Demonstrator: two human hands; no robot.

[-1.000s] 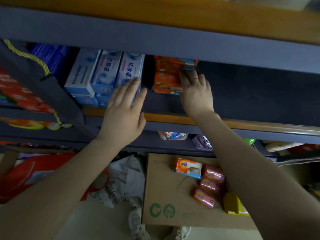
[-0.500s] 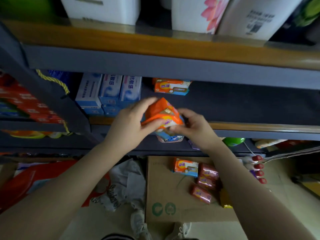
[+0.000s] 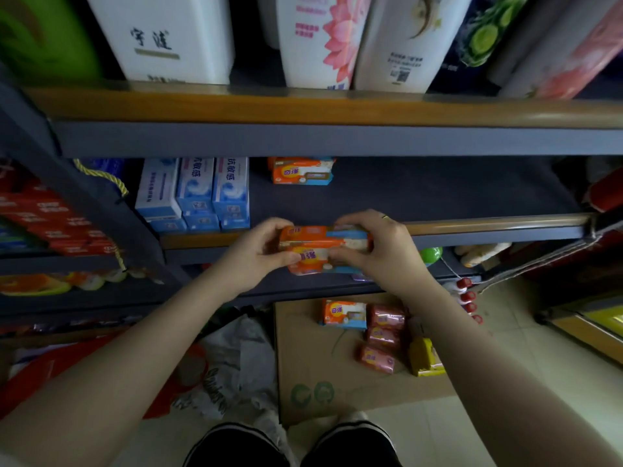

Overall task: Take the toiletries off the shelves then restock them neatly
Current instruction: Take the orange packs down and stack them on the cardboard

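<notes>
An orange soap pack [image 3: 322,249] hangs in front of the middle shelf's wooden edge [image 3: 488,227], gripped at its left end by my left hand [image 3: 249,254] and at its right end by my right hand [image 3: 384,251]. It may be two packs stacked; I cannot tell. Another orange soap pack [image 3: 301,171] lies deep on the same dark shelf. To its left stand three blue and white toothpaste boxes [image 3: 197,193]. On a cardboard sheet [image 3: 303,375] on the floor lie one more orange soap [image 3: 344,314], three pink soaps [image 3: 384,335] and a yellow pack [image 3: 424,358].
Tall white and floral bottles [image 3: 320,38] line the top shelf. Red boxes [image 3: 43,217] fill the left bay behind a rope-handled bag. A crumpled plastic bag [image 3: 236,358] and a red bag lie on the floor at left. A green bottle [image 3: 431,256] sits on the lower shelf.
My right hand pulled orange soap off the middle shelf and my left hand left the toothpaste boxes and joined it. Both now hold the soap level in front of the shelf edge.
</notes>
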